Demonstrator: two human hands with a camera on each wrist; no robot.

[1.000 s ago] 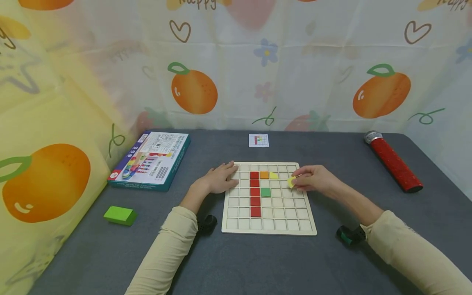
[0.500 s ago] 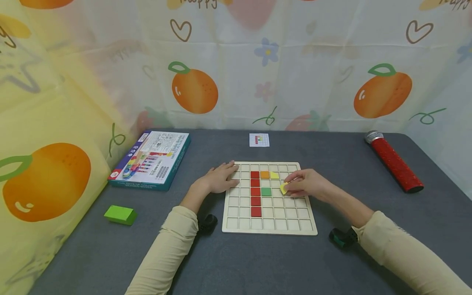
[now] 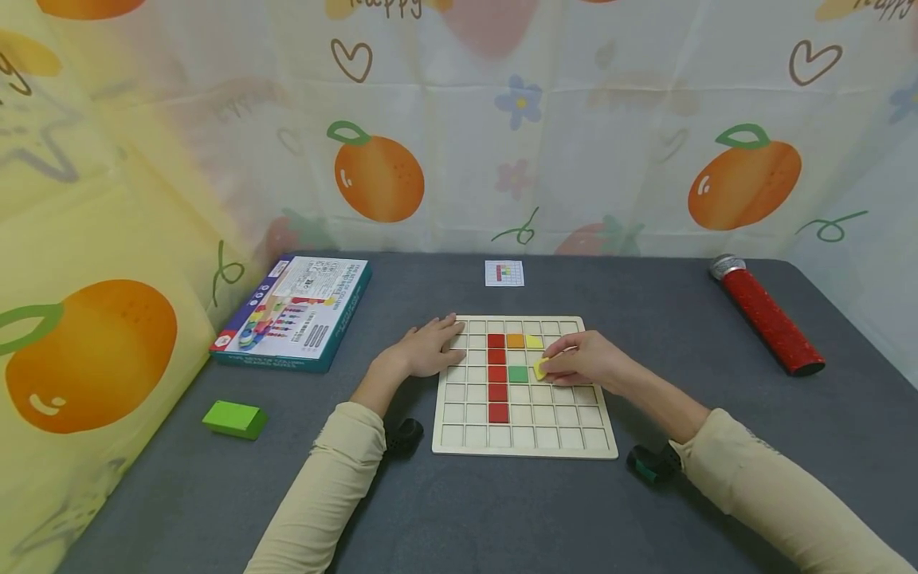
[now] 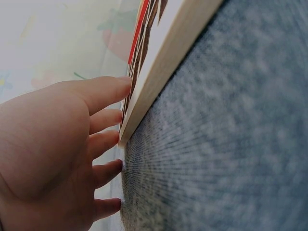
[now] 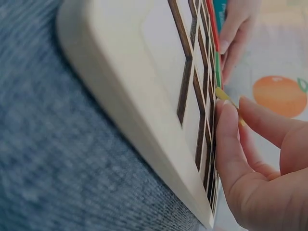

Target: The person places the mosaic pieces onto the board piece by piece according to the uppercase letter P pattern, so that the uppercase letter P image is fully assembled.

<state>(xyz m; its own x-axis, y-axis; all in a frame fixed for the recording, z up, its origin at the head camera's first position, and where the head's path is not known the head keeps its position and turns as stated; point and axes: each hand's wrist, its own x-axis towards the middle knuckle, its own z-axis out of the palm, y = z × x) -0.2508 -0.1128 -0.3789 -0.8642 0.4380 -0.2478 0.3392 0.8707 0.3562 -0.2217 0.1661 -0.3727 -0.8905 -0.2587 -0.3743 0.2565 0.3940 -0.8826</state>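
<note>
A wooden grid board (image 3: 523, 438) lies on the grey table. It holds a column of red tiles (image 3: 496, 375), an orange tile (image 3: 515, 340), a yellow tile (image 3: 534, 341) and a green tile (image 3: 518, 374). My right hand (image 3: 577, 363) pinches another yellow tile (image 3: 539, 369) just right of the green one; the right wrist view shows that yellow tile (image 5: 222, 94) tilted at the board (image 5: 125, 82) between thumb and finger. My left hand (image 3: 430, 347) rests flat with straight fingers on the board's upper left edge, as the left wrist view shows the left hand (image 4: 72, 144) against the board's rim (image 4: 163, 62).
A small pattern card (image 3: 504, 273) lies behind the board. A game box (image 3: 294, 311) sits at the left, a green block (image 3: 233, 419) near the front left, and a red cylinder (image 3: 766, 322) at the right. A fruit-print curtain (image 3: 459, 127) surrounds the table.
My right hand has carried the yellow tile leftward across the board, from its right columns to beside the green tile. The left hand has stayed put.
</note>
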